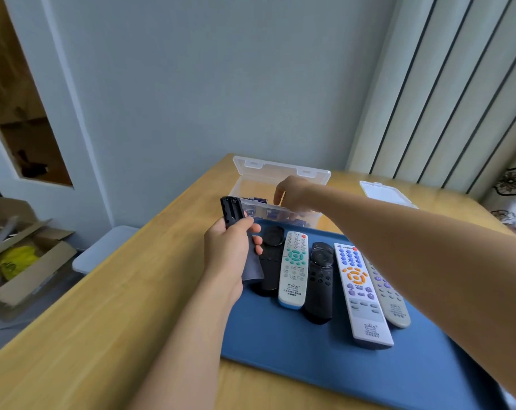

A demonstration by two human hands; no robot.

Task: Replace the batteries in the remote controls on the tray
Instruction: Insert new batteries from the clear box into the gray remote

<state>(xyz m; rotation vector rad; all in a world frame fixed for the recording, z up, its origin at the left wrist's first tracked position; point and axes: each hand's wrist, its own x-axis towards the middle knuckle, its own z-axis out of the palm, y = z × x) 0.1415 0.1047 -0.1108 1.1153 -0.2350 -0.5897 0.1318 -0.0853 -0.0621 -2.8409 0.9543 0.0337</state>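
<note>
Partly hidden, the right hand (292, 193) dips into the clear box (280, 187), grip unreadable; left hand (230, 247) clasps a black remote (231, 211).

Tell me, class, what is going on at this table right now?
A person is changing remote batteries. The left hand grips a black remote held up with its battery compartment open, and seems to hold a dark cover as well. The right hand reaches into an open clear plastic box at the far end of the wooden table; whether it has a battery is hidden. Five more remotes lie side by side on the blue tray.
</note>
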